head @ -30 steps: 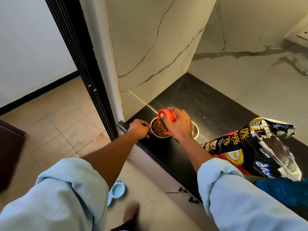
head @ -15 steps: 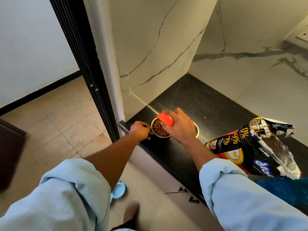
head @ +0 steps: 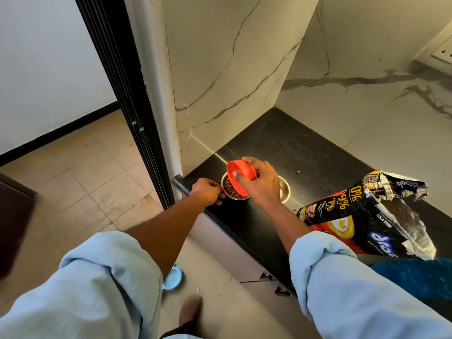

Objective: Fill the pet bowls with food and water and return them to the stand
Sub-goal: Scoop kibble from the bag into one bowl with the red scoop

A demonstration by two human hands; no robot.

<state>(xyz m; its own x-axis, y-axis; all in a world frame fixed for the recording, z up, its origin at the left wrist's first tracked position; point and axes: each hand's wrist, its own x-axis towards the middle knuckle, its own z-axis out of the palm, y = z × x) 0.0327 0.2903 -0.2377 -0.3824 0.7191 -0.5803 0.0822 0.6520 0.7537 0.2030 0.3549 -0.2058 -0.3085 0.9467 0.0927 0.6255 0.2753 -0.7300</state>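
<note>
The left hand [head: 206, 191] pinches the near-left rim of the steel bowl [head: 232, 190], steadying it at the left end of the black counter [head: 281, 143]. The bowl holds kibble. The right hand [head: 260, 183] grips the tipped red cup [head: 241, 176] above it: the feeding step. An empty second bowl [head: 284, 189] sits just right, probably for water next.

On the black counter [head: 281, 143], the left hand [head: 206, 192] grips the rim of a steel bowl [head: 231, 189] holding kibble. The right hand [head: 259, 184] holds a red cup [head: 241, 176] tipped over it, hiding part of a second bowl [head: 285, 188]. An open food bag [head: 367, 216] lies to the right.
</note>
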